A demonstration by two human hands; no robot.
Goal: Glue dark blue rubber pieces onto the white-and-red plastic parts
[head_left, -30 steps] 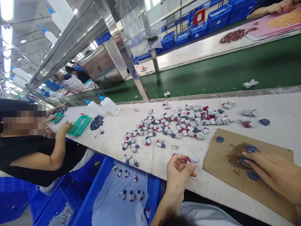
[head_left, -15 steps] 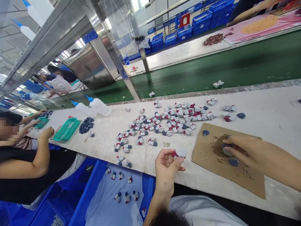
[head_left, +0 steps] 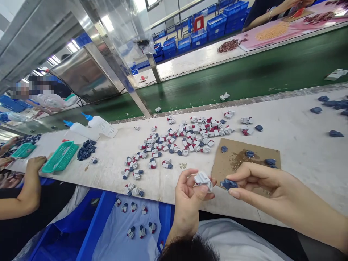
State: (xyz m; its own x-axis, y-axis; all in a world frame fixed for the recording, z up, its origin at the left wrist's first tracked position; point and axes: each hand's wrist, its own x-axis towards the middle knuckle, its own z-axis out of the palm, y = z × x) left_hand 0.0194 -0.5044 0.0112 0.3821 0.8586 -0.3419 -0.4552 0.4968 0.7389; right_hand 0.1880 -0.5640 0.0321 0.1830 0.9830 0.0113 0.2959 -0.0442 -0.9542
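Observation:
My left hand (head_left: 187, 197) is closed around a small white plastic part (head_left: 203, 180), held up above the table's near edge. Just to its right, my right hand (head_left: 261, 185) pinches a small dark blue plastic piece (head_left: 228, 184) between thumb and fingertips. The two pieces are close but apart. Beneath my right hand lies a brown cardboard sheet (head_left: 221, 163) with a wet stain and a few blue pieces (head_left: 250, 154) on it. Beyond my left hand spreads a heap of white, red and blue assembled parts (head_left: 190, 137).
Two white bottles with blue caps (head_left: 102, 126) lie by a pile of blue pieces (head_left: 86, 149) and a green basket (head_left: 61, 156). A green conveyor belt (head_left: 190, 88) runs behind. Below left, a plastic-lined blue bin (head_left: 125, 232) holds several parts. A co-worker's arm (head_left: 29, 195) is at left.
My right hand has lifted from the wet patch on the cardboard and come left toward my left hand, a blue piece in its fingers. The view has shifted to the right.

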